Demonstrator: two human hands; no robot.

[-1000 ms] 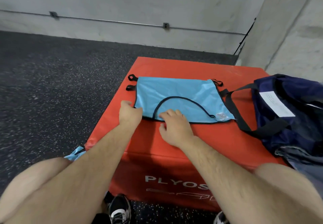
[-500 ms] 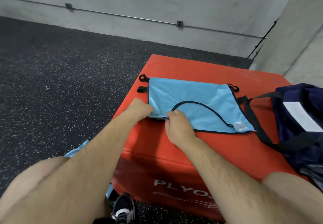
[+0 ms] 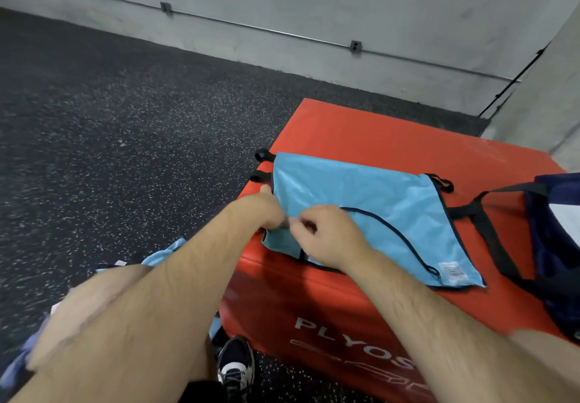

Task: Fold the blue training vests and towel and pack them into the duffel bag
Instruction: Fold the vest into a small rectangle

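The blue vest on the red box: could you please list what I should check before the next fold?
1. Grip on the blue vest: ok; the left hand and right hand both pinch its near-left edge.
2. Vest resting on the red box: ok.
3. Bag strap clear of the vest: cannot tell; it ends right at the vest's right edge.
4. Duffel bag open: cannot tell; only its side shows.
5. Other vest folded: not ok; it lies loose on the floor.
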